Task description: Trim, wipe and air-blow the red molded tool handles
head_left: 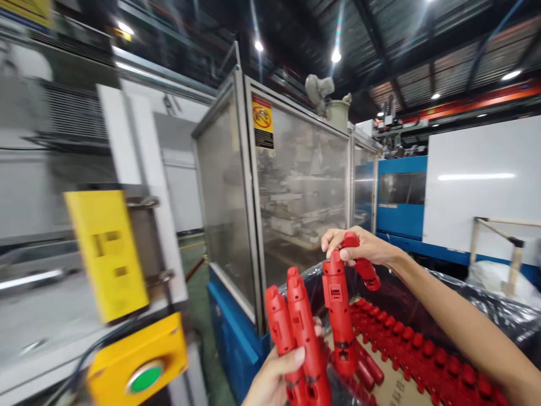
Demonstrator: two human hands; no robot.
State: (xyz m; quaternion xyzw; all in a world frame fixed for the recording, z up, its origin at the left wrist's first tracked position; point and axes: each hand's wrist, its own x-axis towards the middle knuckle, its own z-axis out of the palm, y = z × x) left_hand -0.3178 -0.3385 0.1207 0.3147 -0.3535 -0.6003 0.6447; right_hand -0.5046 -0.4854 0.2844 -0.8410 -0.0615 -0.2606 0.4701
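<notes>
We faced the glass-panelled machine enclosure (291,186) at twelve o'clock, with a yellow guard block (105,254) at nine and a yellow box with a green push button (139,366) at eight. Below us, from four to five o'clock, stood the black-lined bin (486,307), its cardboard layer sheet (393,389) carrying rows of red moulded parts (422,355) laid side by side. Our right hand (363,245), reaching in from four o'clock, had its fingers closed around the top of two red housings (338,304), one hanging upright over the bin, the other angled off toward three. Our left hand (274,378), at six o'clock, was wrapped around a pair of red housings (296,332) held upright and touching each other, thumb pressed across the front. We judged that handling these well called for a firm pinch near the top end, keeping each piece vertical and clear of the bin liner, and laying it snug against the packed rows.
</notes>
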